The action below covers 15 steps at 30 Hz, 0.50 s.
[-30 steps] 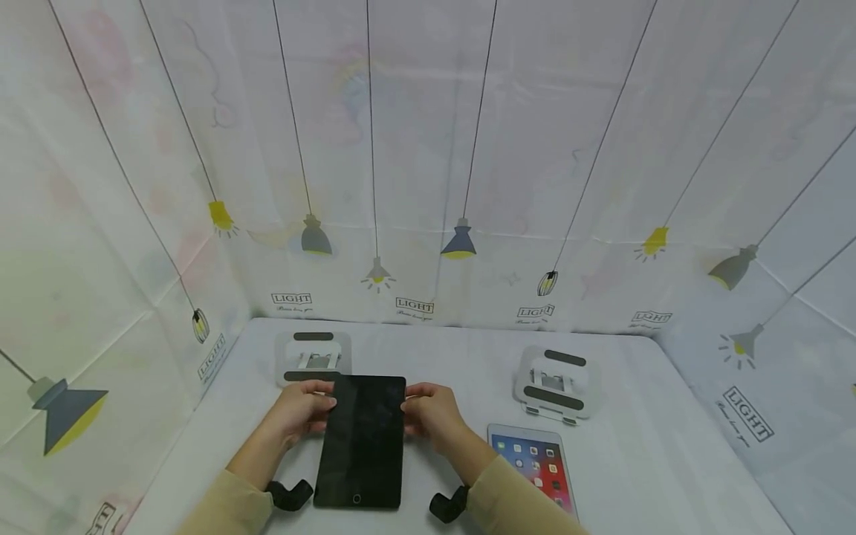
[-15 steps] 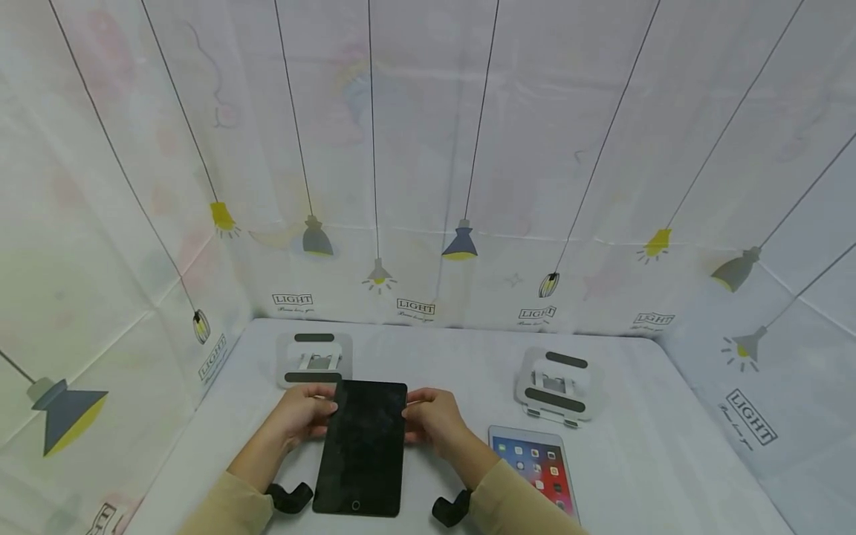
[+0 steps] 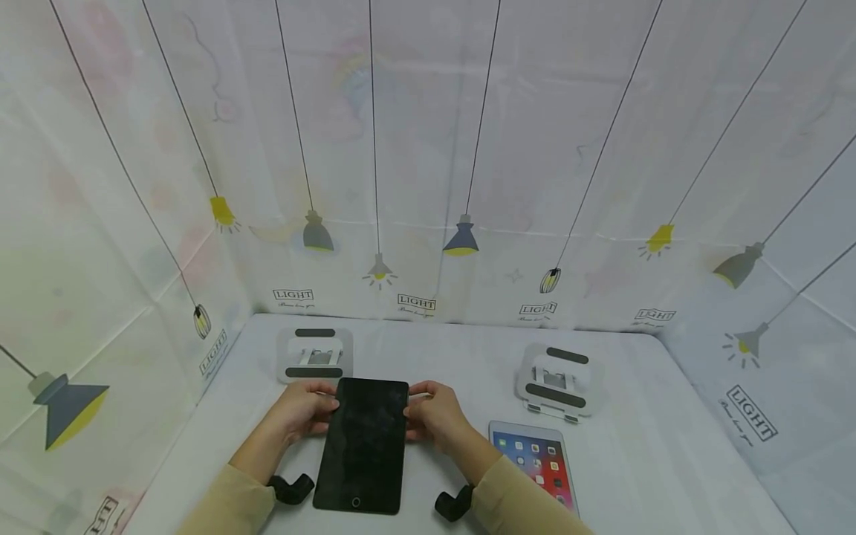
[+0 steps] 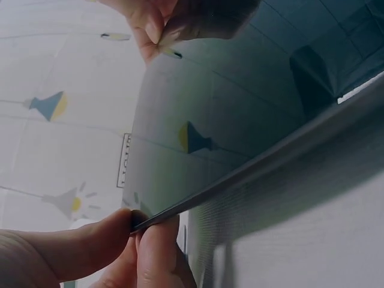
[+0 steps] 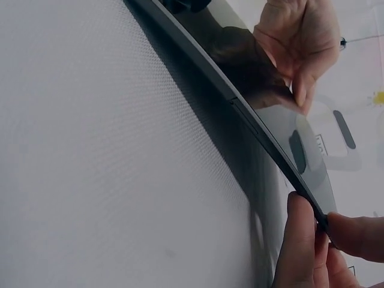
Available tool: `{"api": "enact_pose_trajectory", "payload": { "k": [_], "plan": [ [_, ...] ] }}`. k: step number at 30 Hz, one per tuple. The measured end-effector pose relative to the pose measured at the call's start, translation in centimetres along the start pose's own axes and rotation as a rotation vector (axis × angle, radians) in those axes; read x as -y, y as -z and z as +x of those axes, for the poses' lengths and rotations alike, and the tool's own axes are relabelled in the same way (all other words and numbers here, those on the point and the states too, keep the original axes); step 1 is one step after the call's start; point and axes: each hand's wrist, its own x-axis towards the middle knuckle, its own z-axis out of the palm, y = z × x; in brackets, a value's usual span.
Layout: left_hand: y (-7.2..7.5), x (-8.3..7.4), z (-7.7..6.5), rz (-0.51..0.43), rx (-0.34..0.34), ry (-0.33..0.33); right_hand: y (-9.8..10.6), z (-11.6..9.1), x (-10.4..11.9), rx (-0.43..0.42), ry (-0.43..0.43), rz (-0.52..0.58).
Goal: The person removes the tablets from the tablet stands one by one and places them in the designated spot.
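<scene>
A black tablet (image 3: 364,446) with a dark, glossy screen lies face up in the middle, its home button towards the person. My left hand (image 3: 302,410) pinches its far left corner, thumb on the screen and fingers under the edge. At the far right corner, my right hand (image 3: 433,414) grips it the same way. In the right wrist view the tablet's edge (image 5: 264,141) slants above the cloth, with a dark shadow underneath. The left wrist view shows the left thumb (image 4: 90,243) pressed over the corner, and reflections in the screen.
A white stand (image 3: 315,355) with dark pads is behind the left hand. Another such stand (image 3: 555,383) sits back right. A white-framed tablet (image 3: 535,461) with lit app icons lies partly behind the right forearm. Patterned cloth walls (image 3: 414,186) enclose the white table (image 3: 655,446).
The black tablet and both hands have shifted very slightly towards the person. Both hands keep their grip, and the stands and the lit tablet stay put.
</scene>
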Motion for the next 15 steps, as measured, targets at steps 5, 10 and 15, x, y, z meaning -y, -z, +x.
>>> {"api": "enact_pose_trajectory", "payload": {
  "k": [5, 10, 15],
  "plan": [
    [0.0, 0.09, -0.06, 0.016, -0.016, 0.0, 0.07, -0.22, 0.01, 0.006, 0.007, -0.017],
    [0.01, 0.07, -0.19, 0.035, -0.027, -0.001, 0.13, -0.1, -0.01, -0.006, 0.002, -0.033],
    [0.08, 0.14, -0.31, 0.041, -0.019, 0.012, 0.14, -0.18, 0.11, -0.003, 0.004, -0.04]
  ]
}}
